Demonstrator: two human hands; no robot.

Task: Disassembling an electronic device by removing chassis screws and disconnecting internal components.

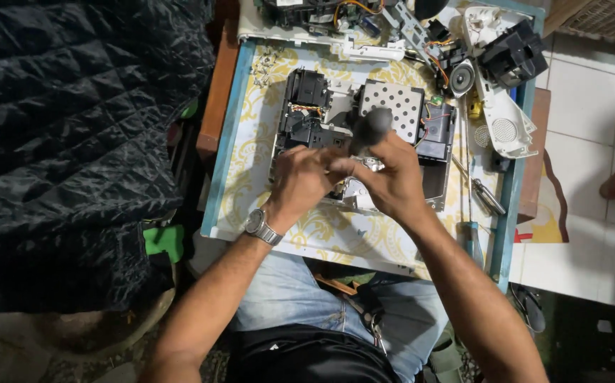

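surface (250,152): white cloth with yellow ornamental scroll pattern, light blue border. opened device (307,113): black internal parts, orange wiring. perforated plate (401,106): white with a regular grid of dark dots. tool handle (371,128): dark grey. detached cover (506,120): white. wristwatch (261,227): silver. quilted fabric (66,142): black. jeans (286,291): light blue.

Opened grey electronic device chassis (364,135) with black inner modules lies mid-tray on small blue-rimmed table with yellow-patterned white top (240,163). Right hand (392,177), over chassis front edge, grips dark rounded tool handle (372,126), upright. Left hand (300,181), steel wristwatch (261,227) at wrist, touches right hand's fingers. White plastic housing shell (502,106) right of chassis. Slim metal screwdriver (481,191) just right of chassis.
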